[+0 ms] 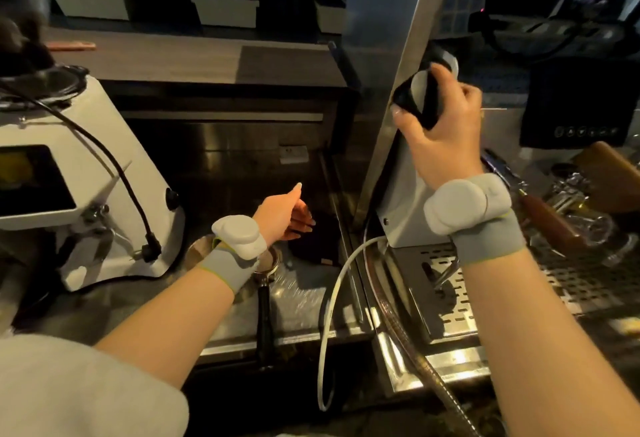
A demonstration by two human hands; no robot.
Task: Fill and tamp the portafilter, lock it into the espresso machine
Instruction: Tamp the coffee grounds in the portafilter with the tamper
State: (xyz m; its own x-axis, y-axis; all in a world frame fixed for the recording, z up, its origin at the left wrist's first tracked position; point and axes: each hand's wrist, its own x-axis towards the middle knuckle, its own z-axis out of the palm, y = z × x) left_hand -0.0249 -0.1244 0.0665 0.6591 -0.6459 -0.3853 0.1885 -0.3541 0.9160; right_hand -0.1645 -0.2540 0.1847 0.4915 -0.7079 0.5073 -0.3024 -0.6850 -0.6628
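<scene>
The portafilter (268, 265) lies on the steel counter under my left wrist. Its basket is partly hidden and its black handle points toward me. My left hand (284, 215) hovers open just above a dark mat (313, 242), fingers spread and holding nothing. My right hand (446, 138) is raised beside the espresso machine's slanted steel side panel (408, 55). It is closed around a black tamper (420, 97) whose pale round face tilts toward me. The tamper is well above and to the right of the portafilter.
A white grinder (86, 177) with a black cable stands at the left. The machine's slotted drip tray (450, 284) lies below my right wrist. A wooden-handled portafilter (550, 218) and glassware sit further right. A white hose (332, 298) loops over the counter edge. A black box with buttons (581, 100) stands behind.
</scene>
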